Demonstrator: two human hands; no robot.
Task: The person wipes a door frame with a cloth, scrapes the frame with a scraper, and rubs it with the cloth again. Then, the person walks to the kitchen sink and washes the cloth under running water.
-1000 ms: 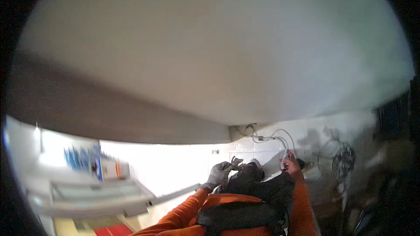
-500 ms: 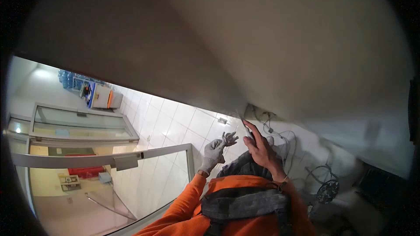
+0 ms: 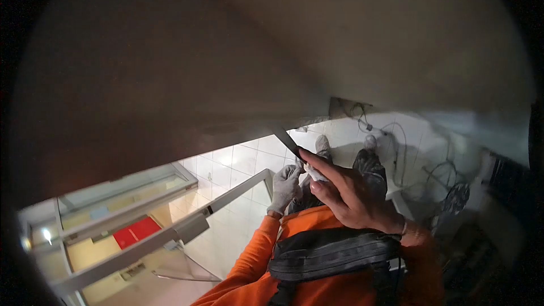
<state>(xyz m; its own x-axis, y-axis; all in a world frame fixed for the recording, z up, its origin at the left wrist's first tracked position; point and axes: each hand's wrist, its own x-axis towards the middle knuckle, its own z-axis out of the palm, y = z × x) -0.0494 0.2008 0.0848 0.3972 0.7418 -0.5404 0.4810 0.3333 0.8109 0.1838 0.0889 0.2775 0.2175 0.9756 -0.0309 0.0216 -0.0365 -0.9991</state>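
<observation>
Grasping a thin dark-bladed tool (image 3: 288, 140) in the bare right hand (image 3: 357, 195), index finger laid along it, blade pointing far and left. Cannot tell about any object within the gloved left hand (image 3: 285, 190), curled just beside the tool, fingertips partly hidden.

Spread across the far side, a large plain surface (image 3: 170, 79); below it, white floor tiles (image 3: 246, 161), then a framed glass door (image 3: 136, 252) to the left, a black waist bag (image 3: 334, 255) near, and loose cables (image 3: 405, 147) to the right. Already drawn up to the surface's lower edge, by the look of it: the blade tip, with contact or mere overlap impossible to tell. No clear worked patch on the dim surface, hence no sure measure of work finished or left.

Compared with half a second ago: surface edge now rising toward the right instead of falling; right hand larger in view, with blade more exposed and slanting farther left; crumpled pale cloth-like thing at the left fingertips no longer distinguishable.
</observation>
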